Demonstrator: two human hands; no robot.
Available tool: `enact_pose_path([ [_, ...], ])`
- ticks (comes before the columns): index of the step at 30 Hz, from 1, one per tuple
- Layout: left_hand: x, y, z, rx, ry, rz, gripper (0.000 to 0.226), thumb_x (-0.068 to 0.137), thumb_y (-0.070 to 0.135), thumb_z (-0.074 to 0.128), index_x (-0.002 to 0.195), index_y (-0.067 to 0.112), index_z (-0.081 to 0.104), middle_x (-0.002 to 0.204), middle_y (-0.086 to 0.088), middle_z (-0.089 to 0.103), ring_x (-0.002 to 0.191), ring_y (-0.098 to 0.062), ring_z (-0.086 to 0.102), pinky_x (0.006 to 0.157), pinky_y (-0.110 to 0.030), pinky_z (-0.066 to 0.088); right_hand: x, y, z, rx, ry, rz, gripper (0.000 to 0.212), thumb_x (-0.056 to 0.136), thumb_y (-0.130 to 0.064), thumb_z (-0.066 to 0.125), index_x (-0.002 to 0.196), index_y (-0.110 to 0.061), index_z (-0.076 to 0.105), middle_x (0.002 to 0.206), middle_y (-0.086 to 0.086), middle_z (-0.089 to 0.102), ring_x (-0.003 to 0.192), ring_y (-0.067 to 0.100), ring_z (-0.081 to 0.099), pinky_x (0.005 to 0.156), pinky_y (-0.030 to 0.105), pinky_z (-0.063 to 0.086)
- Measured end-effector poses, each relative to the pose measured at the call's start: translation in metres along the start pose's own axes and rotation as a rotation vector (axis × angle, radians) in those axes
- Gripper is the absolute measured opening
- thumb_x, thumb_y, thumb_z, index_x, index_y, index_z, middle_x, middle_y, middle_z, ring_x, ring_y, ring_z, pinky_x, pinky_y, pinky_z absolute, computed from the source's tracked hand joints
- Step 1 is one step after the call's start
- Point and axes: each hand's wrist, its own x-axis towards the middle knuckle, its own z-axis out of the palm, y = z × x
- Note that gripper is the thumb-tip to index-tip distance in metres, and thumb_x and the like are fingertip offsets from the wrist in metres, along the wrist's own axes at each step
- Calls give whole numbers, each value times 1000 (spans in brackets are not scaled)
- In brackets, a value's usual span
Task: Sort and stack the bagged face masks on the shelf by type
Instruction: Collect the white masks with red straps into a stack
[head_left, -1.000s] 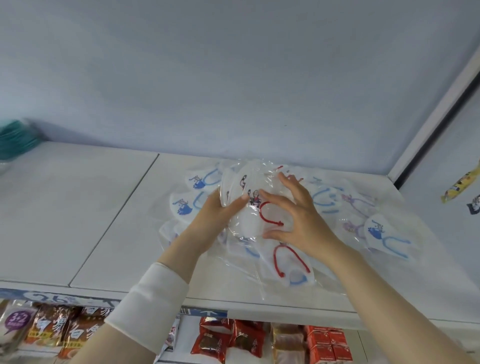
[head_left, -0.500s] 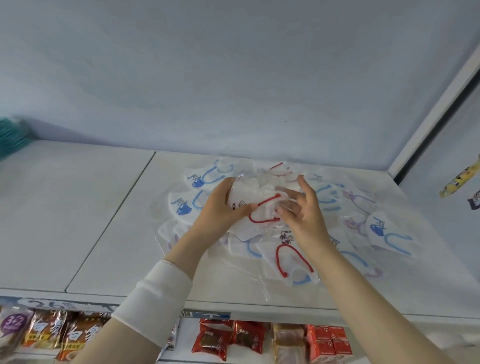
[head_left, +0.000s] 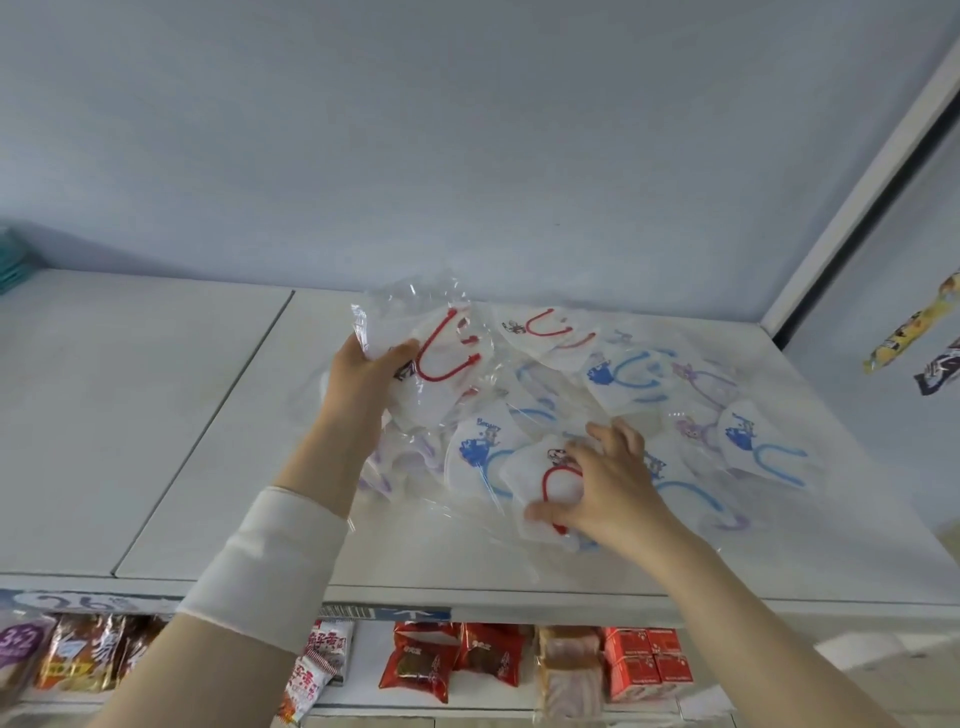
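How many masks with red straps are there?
3: held mask in left hand; back mask near the wall; front mask under right hand. More may be hidden.
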Motion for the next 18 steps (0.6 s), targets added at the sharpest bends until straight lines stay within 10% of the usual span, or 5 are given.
enact_pose_path([
  [7,-2,5,-11,31,31,-105,19,88,2,56,107,5,58,92,-13,64,91,-32,61,86,-44,51,9,13,-31,243,384,-247,78,55,-49,81,125,-20,58,132,9,46,129,30,31,103,21,15],
  [12,-10,11,7,61,-133,-144,12,90,2,54,98,6,61,80,-9,70,71,-22,67,70,-34,57,32,-4,-46,40,509,-569,75,57,-37,84,126,-25,57,134,11,48,129,29,30,106,50,34],
  [18,-20,-3,21,28,-330,-161,34,95,34,50,119,13,61,108,-10,71,100,-25,68,88,-39,53,54,-25,-35,-270,441,-673,112,59,-44,81,145,-34,10,155,2,21,142,27,10,110,57,18],
])
